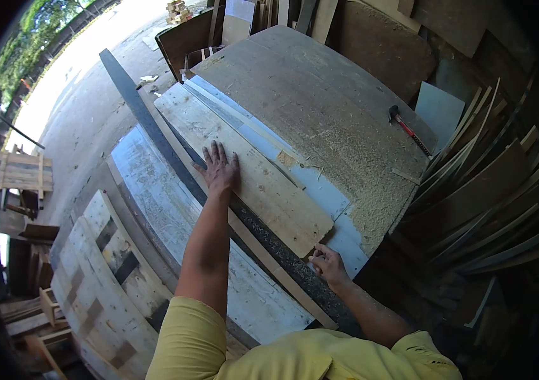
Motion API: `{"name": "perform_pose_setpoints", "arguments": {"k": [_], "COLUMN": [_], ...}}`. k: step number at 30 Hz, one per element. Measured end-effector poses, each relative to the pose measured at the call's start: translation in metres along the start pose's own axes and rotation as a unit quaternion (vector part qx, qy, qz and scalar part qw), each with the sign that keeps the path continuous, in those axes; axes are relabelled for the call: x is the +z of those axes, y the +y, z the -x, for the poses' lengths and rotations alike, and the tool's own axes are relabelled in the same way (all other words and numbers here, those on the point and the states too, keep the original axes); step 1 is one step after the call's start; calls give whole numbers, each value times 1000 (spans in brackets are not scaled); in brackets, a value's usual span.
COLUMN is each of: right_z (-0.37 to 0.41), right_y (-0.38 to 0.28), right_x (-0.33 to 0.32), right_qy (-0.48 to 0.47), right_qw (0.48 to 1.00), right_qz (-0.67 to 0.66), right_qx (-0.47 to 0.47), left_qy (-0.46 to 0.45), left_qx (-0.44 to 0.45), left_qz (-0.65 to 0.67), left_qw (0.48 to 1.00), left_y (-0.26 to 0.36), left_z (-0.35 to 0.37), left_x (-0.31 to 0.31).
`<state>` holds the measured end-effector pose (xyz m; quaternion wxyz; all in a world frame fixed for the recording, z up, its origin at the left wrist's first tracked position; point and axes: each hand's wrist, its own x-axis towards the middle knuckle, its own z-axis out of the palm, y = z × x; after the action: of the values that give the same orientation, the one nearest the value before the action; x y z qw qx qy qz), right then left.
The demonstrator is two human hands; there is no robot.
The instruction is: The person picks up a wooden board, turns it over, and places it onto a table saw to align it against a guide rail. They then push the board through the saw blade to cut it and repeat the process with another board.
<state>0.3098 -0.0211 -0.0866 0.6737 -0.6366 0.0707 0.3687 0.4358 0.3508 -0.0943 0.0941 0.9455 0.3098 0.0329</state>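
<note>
A pale wooden board point(266, 183) lies at a slant across the work table. My left hand point(220, 170) rests flat on it near the middle of its long near edge, fingers spread. Close to the board's near right corner, my right hand point(328, 265) has its fingers curled together. Whatever may be in them is too small or hidden to make out. Beside the board runs a long dark straight bar point(131, 95), with a thin brown wooden strip point(275, 269) along it. White-blue sheets point(323, 189) show under and beyond the board.
A brown table top point(282, 76) carries heaped sawdust point(371, 183). A hammer-like tool point(412, 134) with a red and black handle lies at its right edge. Thin wood offcuts point(504, 209) lean on the right. A wooden pallet point(101, 272) stands at lower left.
</note>
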Motion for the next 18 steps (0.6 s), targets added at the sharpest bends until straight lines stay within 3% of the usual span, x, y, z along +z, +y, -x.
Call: {"name": "perform_pose_setpoints", "arguments": {"k": [18], "right_z": [-49], "right_y": [-30], "right_x": [49], "right_qy": [-20], "right_qw": [999], "right_qz": [12], "right_qx": [-24], "left_qy": [-4], "left_qx": [-8], "left_qz": [-38], "left_qw": [999], "left_y": [-40], "left_z": [-75], "left_x": [-2]}}
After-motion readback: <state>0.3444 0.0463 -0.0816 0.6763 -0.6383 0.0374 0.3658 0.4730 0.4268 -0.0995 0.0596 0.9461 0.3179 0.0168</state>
